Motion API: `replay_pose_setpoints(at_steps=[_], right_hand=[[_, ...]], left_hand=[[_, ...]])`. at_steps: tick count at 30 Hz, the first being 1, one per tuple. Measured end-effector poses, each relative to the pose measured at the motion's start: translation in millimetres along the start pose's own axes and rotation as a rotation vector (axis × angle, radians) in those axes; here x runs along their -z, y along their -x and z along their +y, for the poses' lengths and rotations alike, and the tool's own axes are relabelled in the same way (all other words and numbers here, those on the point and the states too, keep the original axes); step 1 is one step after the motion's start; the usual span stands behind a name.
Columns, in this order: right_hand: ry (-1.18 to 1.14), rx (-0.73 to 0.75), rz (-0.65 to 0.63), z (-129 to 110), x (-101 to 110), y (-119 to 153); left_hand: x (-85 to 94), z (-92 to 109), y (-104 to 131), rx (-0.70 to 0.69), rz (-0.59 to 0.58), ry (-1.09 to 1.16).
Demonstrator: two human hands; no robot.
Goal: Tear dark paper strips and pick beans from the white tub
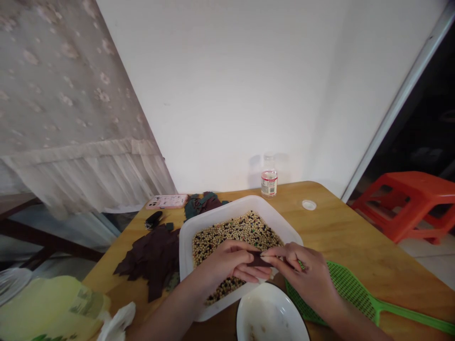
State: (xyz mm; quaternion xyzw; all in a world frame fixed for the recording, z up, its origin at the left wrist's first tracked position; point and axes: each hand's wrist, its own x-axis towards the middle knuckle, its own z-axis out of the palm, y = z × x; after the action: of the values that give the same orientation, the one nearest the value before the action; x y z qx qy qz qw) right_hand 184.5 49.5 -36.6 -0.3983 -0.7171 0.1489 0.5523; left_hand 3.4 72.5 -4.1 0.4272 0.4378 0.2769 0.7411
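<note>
Over a white plastic tray (187,251) of small round cream and black beads (234,227), my left hand (238,259) and my right hand (302,265) meet. Between them they pinch a small dark brown flat piece (258,259) that looks like cloth or leather. My left fingers hold one end. The right thumb and fingertips close on its other end; whether they also grip something tiny does not show. Just below the hands stands a white bowl (270,312) with a dark rim and a few small bits inside. A green fly swatter (350,286) lies partly beneath my right forearm.
Dark brown pieces (156,255) lie heaped left of the tray, dark green ones (201,204) behind it. A phone (167,201), black key fob (154,220), clear bottle (269,182) and white cap (309,205) sit farther back. A yellowish container (53,303) and red stool (408,203) flank the table.
</note>
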Motion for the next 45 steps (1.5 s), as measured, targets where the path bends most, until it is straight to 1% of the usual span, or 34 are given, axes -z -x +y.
replay_pose_setpoints(at_steps=[7,15,27,33,40,45], right_hand=[[-0.027,-0.039,-0.023,-0.5,0.0,0.2],[-0.044,-0.029,-0.006,-2.7,0.8,-1.3],[-0.064,-0.045,-0.022,-0.8,-0.1,0.1],[-0.029,-0.057,-0.016,1.2,0.1,0.9],[-0.092,-0.069,-0.029,-1.6,0.2,-0.4],[-0.067,-0.058,-0.028,-1.2,0.5,0.2]], left_hand=[[0.0,1.0,-0.4,0.009,-0.012,-0.01],[-1.6,1.1,1.1,-0.003,-0.017,-0.002],[-2.5,2.8,1.3,-0.005,-0.02,0.004],[-2.5,2.9,2.5,-0.016,-0.027,0.007],[-0.2,1.8,0.3,-0.004,-0.039,0.016],[-1.2,2.6,1.7,-0.001,-0.033,0.01]])
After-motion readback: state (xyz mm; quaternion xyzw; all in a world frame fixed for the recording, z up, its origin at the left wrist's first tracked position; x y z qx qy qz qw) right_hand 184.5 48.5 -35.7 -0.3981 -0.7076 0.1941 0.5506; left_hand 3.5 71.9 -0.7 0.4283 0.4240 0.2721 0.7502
